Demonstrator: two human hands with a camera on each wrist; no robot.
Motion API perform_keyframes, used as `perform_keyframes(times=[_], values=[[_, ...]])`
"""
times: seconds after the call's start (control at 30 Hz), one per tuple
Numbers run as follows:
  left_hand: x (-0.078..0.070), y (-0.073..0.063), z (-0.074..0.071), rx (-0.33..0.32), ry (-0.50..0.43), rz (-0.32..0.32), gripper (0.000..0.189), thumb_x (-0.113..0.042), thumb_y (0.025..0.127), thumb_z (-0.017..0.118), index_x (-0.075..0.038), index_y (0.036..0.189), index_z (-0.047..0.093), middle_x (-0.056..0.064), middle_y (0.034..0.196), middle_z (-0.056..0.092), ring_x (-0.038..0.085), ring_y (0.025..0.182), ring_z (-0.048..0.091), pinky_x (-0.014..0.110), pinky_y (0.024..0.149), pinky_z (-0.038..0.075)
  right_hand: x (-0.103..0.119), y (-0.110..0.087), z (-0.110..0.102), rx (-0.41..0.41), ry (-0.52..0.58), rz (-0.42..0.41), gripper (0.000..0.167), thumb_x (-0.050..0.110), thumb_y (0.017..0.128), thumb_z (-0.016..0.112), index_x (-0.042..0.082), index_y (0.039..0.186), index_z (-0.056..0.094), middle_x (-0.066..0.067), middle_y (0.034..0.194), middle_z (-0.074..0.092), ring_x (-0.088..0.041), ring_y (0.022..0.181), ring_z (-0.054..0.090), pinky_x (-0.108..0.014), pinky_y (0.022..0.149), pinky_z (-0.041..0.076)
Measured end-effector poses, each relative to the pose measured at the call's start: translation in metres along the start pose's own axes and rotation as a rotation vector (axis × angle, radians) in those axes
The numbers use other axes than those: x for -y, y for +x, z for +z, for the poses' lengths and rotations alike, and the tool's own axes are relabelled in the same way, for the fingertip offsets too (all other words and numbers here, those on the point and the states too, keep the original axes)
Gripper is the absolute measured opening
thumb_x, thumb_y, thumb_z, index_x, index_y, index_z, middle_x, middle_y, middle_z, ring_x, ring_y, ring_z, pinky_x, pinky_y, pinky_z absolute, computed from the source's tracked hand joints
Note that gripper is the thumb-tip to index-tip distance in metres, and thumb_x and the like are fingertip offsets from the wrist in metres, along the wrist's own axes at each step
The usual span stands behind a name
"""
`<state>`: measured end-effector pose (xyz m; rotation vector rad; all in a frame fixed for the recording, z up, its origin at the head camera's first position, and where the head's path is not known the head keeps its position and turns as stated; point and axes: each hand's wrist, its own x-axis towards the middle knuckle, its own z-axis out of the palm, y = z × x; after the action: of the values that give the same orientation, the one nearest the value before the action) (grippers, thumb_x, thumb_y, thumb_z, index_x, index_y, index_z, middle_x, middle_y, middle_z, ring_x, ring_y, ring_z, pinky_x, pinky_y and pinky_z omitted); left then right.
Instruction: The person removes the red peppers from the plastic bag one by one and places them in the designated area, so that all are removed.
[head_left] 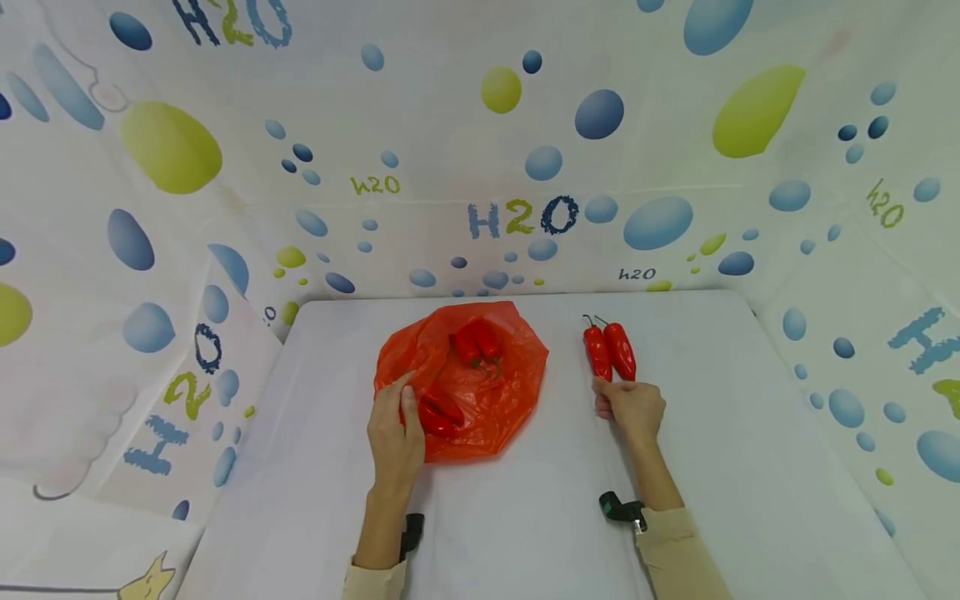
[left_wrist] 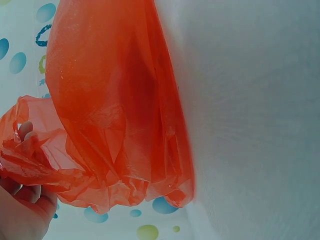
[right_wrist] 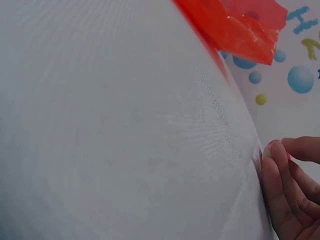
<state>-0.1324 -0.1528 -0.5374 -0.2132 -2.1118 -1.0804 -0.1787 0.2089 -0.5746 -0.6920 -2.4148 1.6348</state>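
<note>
A red plastic bag point(head_left: 521, 400) lies with its mouth spread on the white table, and several red chili peppers point(head_left: 467, 346) show inside it. My left hand point(head_left: 396, 437) grips the bag's near left edge; in the left wrist view the fingers point(left_wrist: 30, 136) show through the thin film. Right of the bag, two red chili peppers lie side by side, stems pointing away: a left one point(head_left: 597, 350) and a right one point(head_left: 620, 348). My right hand point(head_left: 637, 408) pinches the near tip of the left pepper. In the right wrist view, fingers point(right_wrist: 272, 175) hide most of it.
The white table point(head_left: 525, 517) ends at the back against a cloth wall point(head_left: 435, 108) printed with blue and green drops. Similar printed cloth hangs on both sides. Dark wrist camera mounts point(head_left: 618, 508) sit at both forearms.
</note>
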Motion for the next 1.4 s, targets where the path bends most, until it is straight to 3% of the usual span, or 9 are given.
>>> perform_keyframes(times=[0.2, 0.43, 0.6, 0.9, 1.17, 1.4], values=[[-0.001, -0.001, 0.001, 0.001, 0.002, -0.004, 0.028, -0.004, 0.105, 0.058, -0.002, 0.132, 0.067, 0.013, 0.118, 0.071, 0.028, 0.107, 0.065, 0.011, 0.104, 0.043, 0.007, -0.003, -0.001, -0.033, -0.004, -0.079, 0.033, 0.034, 0.095, 0.078, 0.001, 0.097, 0.080, -0.013, 0.078, 0.077, -0.021, 0.062, 0.075, -0.021, 0.058, 0.058], [-0.001, -0.001, -0.001, 0.038, 0.002, -0.039, 0.029, -0.010, 0.108, 0.055, -0.005, 0.134, 0.066, 0.011, 0.123, 0.070, 0.026, 0.112, 0.065, 0.013, 0.105, 0.044, 0.013, -0.003, 0.003, -0.011, -0.080, -0.219, 0.034, 0.038, 0.094, 0.078, 0.005, 0.099, 0.082, -0.009, 0.083, 0.078, -0.022, 0.073, 0.076, -0.014, 0.064, 0.054], [-0.001, -0.001, -0.002, 0.041, 0.002, -0.046, 0.029, -0.011, 0.108, 0.055, -0.005, 0.134, 0.066, 0.011, 0.123, 0.070, 0.026, 0.113, 0.065, 0.014, 0.105, 0.044, 0.023, -0.007, 0.010, 0.019, -0.059, -0.288, 0.032, 0.041, 0.093, 0.080, 0.009, 0.101, 0.082, -0.006, 0.085, 0.079, -0.021, 0.075, 0.076, -0.020, 0.064, 0.056], [0.001, -0.001, 0.001, 0.009, 0.007, -0.005, 0.029, -0.006, 0.106, 0.056, -0.004, 0.133, 0.067, 0.012, 0.120, 0.071, 0.029, 0.111, 0.066, 0.015, 0.105, 0.044, 0.047, -0.017, 0.018, -0.011, -0.050, -0.394, 0.030, 0.042, 0.091, 0.082, 0.013, 0.098, 0.083, -0.001, 0.085, 0.078, -0.019, 0.080, 0.070, -0.025, 0.063, 0.057], [-0.001, -0.001, 0.000, 0.044, 0.009, -0.045, 0.029, -0.012, 0.108, 0.054, -0.005, 0.134, 0.066, 0.010, 0.124, 0.070, 0.026, 0.115, 0.065, 0.019, 0.107, 0.046, 0.062, -0.030, 0.030, 0.091, 0.008, -0.480, 0.026, 0.038, 0.092, 0.081, 0.015, 0.102, 0.082, 0.002, 0.091, 0.079, -0.018, 0.085, 0.073, -0.027, 0.069, 0.061], [-0.001, -0.001, -0.001, 0.040, 0.002, -0.043, 0.029, -0.010, 0.108, 0.055, -0.005, 0.134, 0.067, 0.010, 0.125, 0.070, 0.026, 0.116, 0.065, 0.019, 0.107, 0.046, 0.070, -0.043, 0.047, 0.173, 0.025, -0.542, 0.023, 0.037, 0.092, 0.082, 0.015, 0.101, 0.082, 0.004, 0.093, 0.079, -0.012, 0.084, 0.073, -0.027, 0.075, 0.062]])
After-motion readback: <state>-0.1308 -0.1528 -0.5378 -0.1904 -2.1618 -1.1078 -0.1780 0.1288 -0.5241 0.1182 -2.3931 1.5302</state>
